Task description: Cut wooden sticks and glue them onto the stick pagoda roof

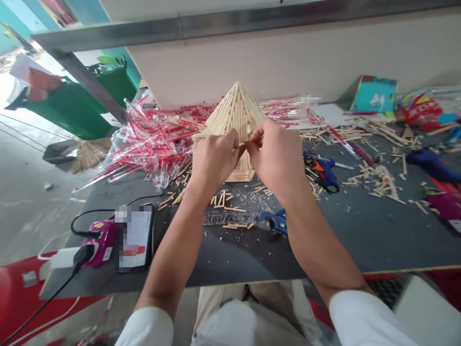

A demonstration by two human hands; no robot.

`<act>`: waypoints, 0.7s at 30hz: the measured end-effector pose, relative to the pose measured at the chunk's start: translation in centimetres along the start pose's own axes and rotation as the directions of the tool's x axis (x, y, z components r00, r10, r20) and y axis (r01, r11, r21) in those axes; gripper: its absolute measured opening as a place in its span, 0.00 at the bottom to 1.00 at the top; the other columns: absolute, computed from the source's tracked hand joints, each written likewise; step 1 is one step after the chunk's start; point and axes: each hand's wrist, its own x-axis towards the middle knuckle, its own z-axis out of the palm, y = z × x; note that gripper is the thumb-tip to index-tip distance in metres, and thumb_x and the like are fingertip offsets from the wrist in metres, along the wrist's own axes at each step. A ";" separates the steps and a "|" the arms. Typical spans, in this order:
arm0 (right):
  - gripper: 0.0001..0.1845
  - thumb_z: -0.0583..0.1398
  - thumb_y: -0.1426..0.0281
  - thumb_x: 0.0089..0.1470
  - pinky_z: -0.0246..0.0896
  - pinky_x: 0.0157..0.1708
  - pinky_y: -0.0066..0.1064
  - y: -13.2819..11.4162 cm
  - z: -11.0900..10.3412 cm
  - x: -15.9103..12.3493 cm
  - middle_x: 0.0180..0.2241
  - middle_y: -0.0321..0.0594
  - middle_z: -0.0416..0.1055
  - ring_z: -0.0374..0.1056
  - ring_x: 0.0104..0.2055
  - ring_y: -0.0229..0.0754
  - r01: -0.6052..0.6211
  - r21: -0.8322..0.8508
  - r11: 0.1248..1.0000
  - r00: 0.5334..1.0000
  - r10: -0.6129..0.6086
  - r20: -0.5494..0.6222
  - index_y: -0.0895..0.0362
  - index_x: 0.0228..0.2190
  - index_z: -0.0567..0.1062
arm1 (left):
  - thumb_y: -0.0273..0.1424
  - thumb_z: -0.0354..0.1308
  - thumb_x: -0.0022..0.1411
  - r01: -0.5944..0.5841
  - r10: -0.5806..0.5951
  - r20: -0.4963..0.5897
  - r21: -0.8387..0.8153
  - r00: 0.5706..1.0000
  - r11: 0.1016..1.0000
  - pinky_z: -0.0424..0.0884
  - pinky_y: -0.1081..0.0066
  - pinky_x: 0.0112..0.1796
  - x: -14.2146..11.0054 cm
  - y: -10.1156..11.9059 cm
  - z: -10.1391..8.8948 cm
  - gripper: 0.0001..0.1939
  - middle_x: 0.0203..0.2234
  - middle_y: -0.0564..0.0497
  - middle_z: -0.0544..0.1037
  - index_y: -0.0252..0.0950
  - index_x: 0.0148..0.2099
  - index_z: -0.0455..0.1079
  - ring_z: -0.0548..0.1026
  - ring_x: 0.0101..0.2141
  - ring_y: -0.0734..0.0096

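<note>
A pyramid built of thin wooden sticks (236, 113) stands on the dark table (360, 240), right behind my hands. My left hand (214, 158) and my right hand (273, 156) are raised together in front of it, fingers curled. Their fingertips pinch one short wooden stick (245, 142) between them. Loose cut stick pieces (223, 198) lie on the table below my wrists, beside a clear ruler (230, 217) and blue-handled cutters (275, 221).
A heap of red-and-clear plastic wrappers (151, 137) fills the table's left back. A blue glue gun (324, 172) lies to the right, with more sticks (370, 175) beyond. A phone (135, 238) and pink charger (99, 240) sit front left. Green bins (72, 108) stand outside.
</note>
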 end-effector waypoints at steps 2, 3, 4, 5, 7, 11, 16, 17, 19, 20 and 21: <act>0.03 0.63 0.73 0.53 0.67 0.36 0.45 0.3 0.2 0.0 0.28 0.45 0.77 0.74 0.31 0.52 0.021 0.032 0.999 1.000 -0.021 -0.019 0.55 0.32 0.74 | 0.43 0.57 0.69 0.007 -0.007 -0.009 0.012 1.000 1.000 0.61 0.69 0.30 0.0 0.0 0.0 0.13 0.26 0.48 0.80 0.39 0.39 0.75 0.75 0.29 0.67; 0.03 0.64 0.73 0.53 0.67 0.36 0.45 0.4 0.3 0.0 0.27 0.43 0.76 0.74 0.30 0.50 0.033 0.046 0.998 0.999 -0.031 -0.032 0.54 0.32 0.75 | 0.43 0.58 0.68 0.009 -0.009 -0.009 0.015 1.000 1.000 0.61 0.68 0.30 0.0 0.0 -0.1 0.13 0.26 0.48 0.80 0.39 0.39 0.75 0.76 0.29 0.67; 0.03 0.64 0.72 0.53 0.67 0.35 0.44 0.5 0.3 0.0 0.26 0.42 0.76 0.73 0.30 0.49 0.041 0.058 0.997 0.998 -0.038 -0.043 0.54 0.32 0.75 | 0.42 0.58 0.68 0.008 -0.008 -0.006 0.014 1.000 1.000 0.61 0.68 0.30 0.0 0.0 -0.1 0.12 0.26 0.48 0.80 0.39 0.40 0.75 0.76 0.29 0.66; 0.04 0.65 0.72 0.52 0.67 0.34 0.43 0.6 0.4 0.0 0.26 0.42 0.76 0.73 0.29 0.49 0.046 0.064 0.997 0.998 -0.042 -0.050 0.53 0.32 0.75 | 0.42 0.58 0.68 0.007 -0.007 -0.003 0.011 1.000 1.000 0.61 0.68 0.30 0.0 0.1 -0.1 0.12 0.26 0.48 0.80 0.39 0.40 0.75 0.76 0.29 0.66; 0.04 0.65 0.72 0.52 0.66 0.34 0.43 0.6 0.3 0.0 0.26 0.42 0.77 0.73 0.29 0.49 0.037 0.056 0.998 0.998 -0.035 -0.048 0.53 0.32 0.75 | 0.41 0.59 0.68 0.004 -0.004 0.001 0.004 1.000 1.000 0.61 0.67 0.30 0.0 0.1 -0.2 0.11 0.26 0.48 0.80 0.39 0.39 0.75 0.75 0.29 0.66; 0.04 0.65 0.73 0.53 0.66 0.36 0.44 0.3 0.0 0.0 0.28 0.42 0.78 0.74 0.31 0.49 0.002 0.045 0.999 1.000 -0.001 -0.021 0.54 0.32 0.75 | 0.40 0.59 0.68 0.006 -0.006 -0.004 0.001 1.000 1.000 0.59 0.67 0.29 0.0 0.2 -0.2 0.10 0.26 0.49 0.79 0.39 0.39 0.75 0.75 0.28 0.66; 0.04 0.65 0.73 0.53 0.66 0.37 0.45 0.1 -0.1 0.0 0.28 0.43 0.78 0.75 0.32 0.51 0.009 0.071 0.997 1.000 -0.007 -0.022 0.53 0.31 0.74 | 0.41 0.59 0.68 0.006 -0.006 -0.005 0.001 1.000 1.000 0.59 0.67 0.29 0.0 0.2 -0.1 0.11 0.26 0.49 0.80 0.39 0.39 0.75 0.75 0.28 0.67; 0.04 0.65 0.73 0.53 0.65 0.38 0.46 0.1 -0.1 0.0 0.29 0.43 0.78 0.75 0.33 0.53 0.006 0.071 0.997 1.000 -0.005 -0.016 0.54 0.32 0.74 | 0.41 0.59 0.68 0.007 -0.007 -0.003 0.002 1.000 1.000 0.59 0.68 0.30 0.0 0.2 -0.1 0.11 0.26 0.49 0.80 0.39 0.39 0.75 0.75 0.28 0.67; 0.06 0.65 0.75 0.53 0.65 0.39 0.46 0.1 0.0 0.1 0.30 0.44 0.78 0.76 0.36 0.54 0.000 0.076 0.997 1.000 0.001 -0.005 0.54 0.32 0.74 | 0.41 0.59 0.67 0.007 -0.007 -0.003 0.002 1.000 1.000 0.58 0.68 0.30 0.0 0.1 -0.1 0.11 0.26 0.49 0.80 0.39 0.39 0.75 0.75 0.28 0.68; 0.06 0.65 0.76 0.52 0.65 0.39 0.45 0.2 0.0 0.1 0.31 0.44 0.78 0.76 0.36 0.54 -0.002 0.083 0.997 1.000 0.002 -0.001 0.54 0.32 0.73 | 0.41 0.59 0.67 0.005 -0.005 -0.006 0.002 1.000 1.000 0.58 0.68 0.29 0.0 0.1 -0.1 0.11 0.26 0.49 0.80 0.38 0.39 0.75 0.75 0.28 0.68; 0.07 0.65 0.77 0.52 0.65 0.38 0.44 0.3 0.1 0.2 0.30 0.43 0.78 0.76 0.36 0.53 -0.001 0.098 0.995 1.000 0.001 0.004 0.54 0.32 0.73 | 0.40 0.59 0.67 0.001 -0.001 -0.012 0.003 1.000 1.000 0.58 0.68 0.29 0.0 0.0 -0.1 0.11 0.26 0.49 0.80 0.38 0.39 0.75 0.75 0.28 0.68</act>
